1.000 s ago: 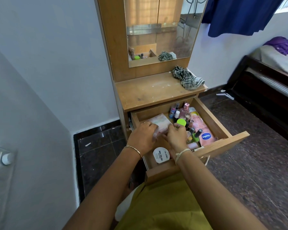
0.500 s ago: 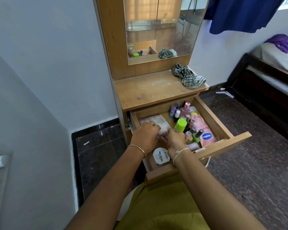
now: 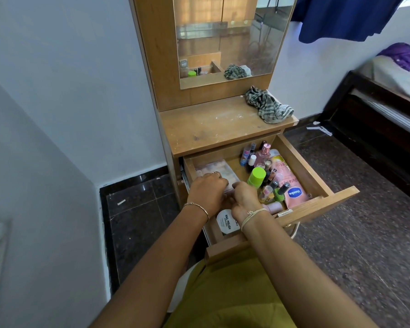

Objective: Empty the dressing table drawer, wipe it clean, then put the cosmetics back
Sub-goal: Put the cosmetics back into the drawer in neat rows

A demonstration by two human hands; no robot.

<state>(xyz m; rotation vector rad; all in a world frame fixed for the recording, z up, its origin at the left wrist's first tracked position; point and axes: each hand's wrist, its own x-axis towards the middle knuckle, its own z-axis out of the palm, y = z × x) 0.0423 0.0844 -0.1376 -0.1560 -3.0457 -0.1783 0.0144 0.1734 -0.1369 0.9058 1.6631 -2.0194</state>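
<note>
Drawer [image 3: 317, 176] open, full. Left hand [image 3: 207, 191] and right hand [image 3: 245, 200] curled on flat palette [image 3: 219, 171] at left; grip itself hidden. Palette probably light, rigid, brittle: take by long edges.

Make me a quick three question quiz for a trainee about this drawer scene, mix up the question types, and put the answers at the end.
1. True or false: the checked cloth lies inside the open drawer.
2. Which item has a bright green cap? A) the stick standing mid-drawer B) the pink Vaseline tube C) the white nail polish tub
3. Fill in: both the left hand and right hand reach toward the pale flat ___ at the drawer's left side.

Key: 1 false, it lies on the tabletop; 2 A; 3 palette.
</note>
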